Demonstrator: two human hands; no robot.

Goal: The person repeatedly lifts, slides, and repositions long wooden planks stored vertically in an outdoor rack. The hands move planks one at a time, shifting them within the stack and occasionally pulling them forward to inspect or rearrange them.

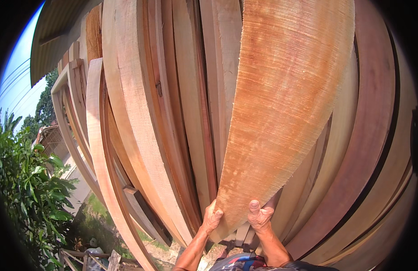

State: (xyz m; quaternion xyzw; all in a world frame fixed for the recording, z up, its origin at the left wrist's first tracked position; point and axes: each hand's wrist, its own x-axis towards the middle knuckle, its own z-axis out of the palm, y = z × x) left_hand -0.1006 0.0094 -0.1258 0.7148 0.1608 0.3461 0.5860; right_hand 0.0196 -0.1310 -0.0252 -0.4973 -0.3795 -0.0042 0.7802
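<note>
A wide, rough-sawn orange-brown wooden board [281,99] rises upright in front of me and runs out past the top of the view. Near its lower end, my left hand [211,217] is closed on the left edge, thumb on the face. Opposite it, my right hand [260,217] grips the right edge with the thumb pointing up. The fingers of both hands are mostly hidden behind the board.
Many upright planks stand behind, among them a pale plank [127,90] at left and a reddish-brown plank [371,99] at right. A narrow board [98,131] leans at far left. Beyond it are a leafy bush [32,194], grass [93,217] and a corrugated roof [55,36].
</note>
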